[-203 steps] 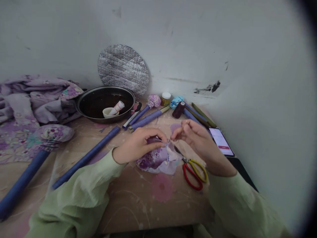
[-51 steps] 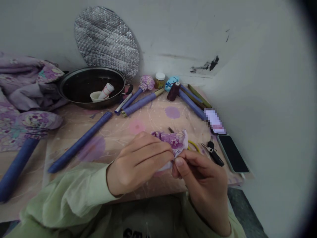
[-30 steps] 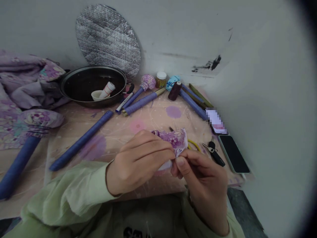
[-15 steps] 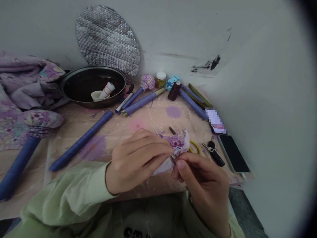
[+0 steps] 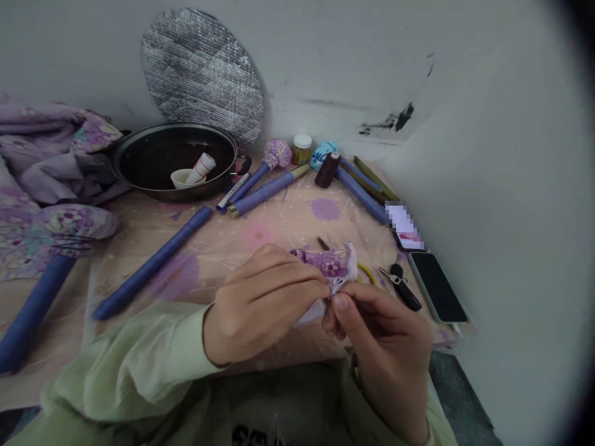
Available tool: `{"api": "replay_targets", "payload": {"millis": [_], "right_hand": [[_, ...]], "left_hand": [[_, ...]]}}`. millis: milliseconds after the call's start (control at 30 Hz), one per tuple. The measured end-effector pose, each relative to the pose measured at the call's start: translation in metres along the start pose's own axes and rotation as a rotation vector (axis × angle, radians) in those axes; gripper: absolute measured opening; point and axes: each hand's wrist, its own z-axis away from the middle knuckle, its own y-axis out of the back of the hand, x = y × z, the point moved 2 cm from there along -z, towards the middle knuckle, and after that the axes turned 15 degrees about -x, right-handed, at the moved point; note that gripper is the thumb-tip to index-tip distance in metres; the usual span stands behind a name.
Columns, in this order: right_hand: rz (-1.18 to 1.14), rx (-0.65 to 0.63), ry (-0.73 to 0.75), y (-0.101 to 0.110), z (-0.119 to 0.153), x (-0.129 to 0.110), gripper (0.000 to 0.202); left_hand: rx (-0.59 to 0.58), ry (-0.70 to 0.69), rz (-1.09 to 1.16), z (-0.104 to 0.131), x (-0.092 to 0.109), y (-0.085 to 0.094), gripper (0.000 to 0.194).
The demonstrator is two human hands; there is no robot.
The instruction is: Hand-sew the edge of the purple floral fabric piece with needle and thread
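Observation:
A small piece of purple floral cloth (image 5: 335,265) with a white edge is bunched between the two hands, near the middle of the table. My left hand (image 5: 269,303) is closed on it from the left, knuckles up. At the cloth's lower edge, the thumb and fingers of my right hand (image 5: 372,328) are pinched together; whether a needle or thread is between them is too small to tell. Yellow-handled scissors (image 5: 367,272) lie partly hidden behind the cloth, their dark tip showing beyond it.
Blue-wrapped rods (image 5: 153,263) lie on the patterned tablecloth (image 5: 223,248). A black pan (image 5: 171,158), a jar (image 5: 302,150) and a dark thread spool (image 5: 328,171) stand at the back. Keys (image 5: 404,290) and two phones (image 5: 437,288) are at the right; floral fabric (image 5: 56,155) is left.
My left hand has shifted slightly to the right, closer to my right fingertips. More of the floral cloth shows above the hands, and it covers more of the yellow handles.

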Motion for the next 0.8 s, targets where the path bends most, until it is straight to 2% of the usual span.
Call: {"api": "replay_targets", "payload": {"millis": [200, 400, 600, 800], "right_hand": [[-0.025, -0.035, -0.034, 0.0028, 0.0024, 0.0053, 0.013], [0.027, -0.025, 0.005, -0.0001, 0.0007, 0.0003, 0.018], [0.051, -0.023, 0.034, -0.0018, 0.0009, -0.0018, 0.019], [0.025, -0.01, 0.035, -0.0018, 0.0018, -0.0016, 0.018]], "left_hand": [[0.023, 0.055, 0.047, -0.0066, -0.0003, 0.0021, 0.012], [0.102, 0.142, 0.123, -0.007, 0.0027, -0.0008, 0.016], [0.102, 0.193, 0.182, -0.0073, 0.003, -0.0003, 0.015], [0.117, 0.231, 0.148, -0.0076, 0.0027, 0.0017, 0.015]]}}
